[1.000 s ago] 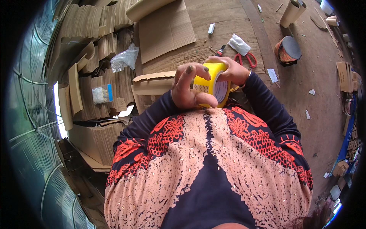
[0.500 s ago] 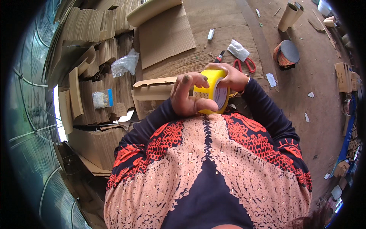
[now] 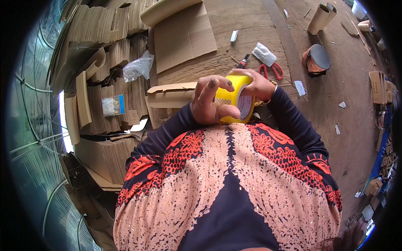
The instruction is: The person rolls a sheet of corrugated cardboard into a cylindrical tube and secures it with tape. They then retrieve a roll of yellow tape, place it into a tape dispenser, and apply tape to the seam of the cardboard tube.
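Along the far left edge, translucent sheeting [image 3: 31, 125] is seen, ribbed with bent lines. Beside it, stacks of cardboard [image 3: 90, 25] are piled, with a clear packet with a blue edge [image 3: 112, 106] laid on them and a crumpled plastic bag [image 3: 138, 67] resting higher up. Next, a flat cardboard sheet [image 3: 184, 39] is spread on the wooden surface [image 3: 222, 21]. Close before the chest, the left hand [image 3: 208, 100] is held half open, its fingers curled and its thumb well parted from them, at the near side of a roll of yellow tape [image 3: 235, 94]; whether the roll is touched by it cannot be told. On the opposite side, the roll is gripped by the right hand [image 3: 259, 86], closed around its rim with the thumb at the core. Beyond, a cutter knife [image 3: 243, 61], a white packet [image 3: 264, 53] and red-handled scissors [image 3: 275, 72] are left lying. Farther right, a round grey-topped object [image 3: 317, 58] and cardboard tubes [image 3: 319, 21] are stood.
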Motion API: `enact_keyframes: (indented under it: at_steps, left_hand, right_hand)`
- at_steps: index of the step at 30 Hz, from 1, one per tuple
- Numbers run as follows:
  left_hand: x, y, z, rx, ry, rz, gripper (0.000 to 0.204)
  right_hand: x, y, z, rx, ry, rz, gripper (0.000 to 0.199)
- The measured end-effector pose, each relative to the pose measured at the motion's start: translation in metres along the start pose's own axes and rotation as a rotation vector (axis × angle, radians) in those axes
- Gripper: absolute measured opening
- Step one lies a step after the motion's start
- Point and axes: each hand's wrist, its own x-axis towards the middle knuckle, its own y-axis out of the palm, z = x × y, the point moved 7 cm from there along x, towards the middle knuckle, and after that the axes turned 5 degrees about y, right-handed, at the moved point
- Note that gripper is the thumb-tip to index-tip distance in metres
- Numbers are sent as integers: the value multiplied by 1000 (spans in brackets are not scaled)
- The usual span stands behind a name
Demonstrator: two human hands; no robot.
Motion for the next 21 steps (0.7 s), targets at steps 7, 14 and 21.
enact_keyframes:
  at_steps: [7,14,21]
  left_hand:
    - [4,-4,0,-5,-87,137,111]
    - [1,-10,2,-182,-160,-1,92]
    - [0,-33,6,86,-589,9,28]
  right_hand:
    - [0,6,5,-5,-25,5,60]
    - [-1,10,13,28,-61,51,55]
    - [-26,-20,5,-42,-97,-318,47]
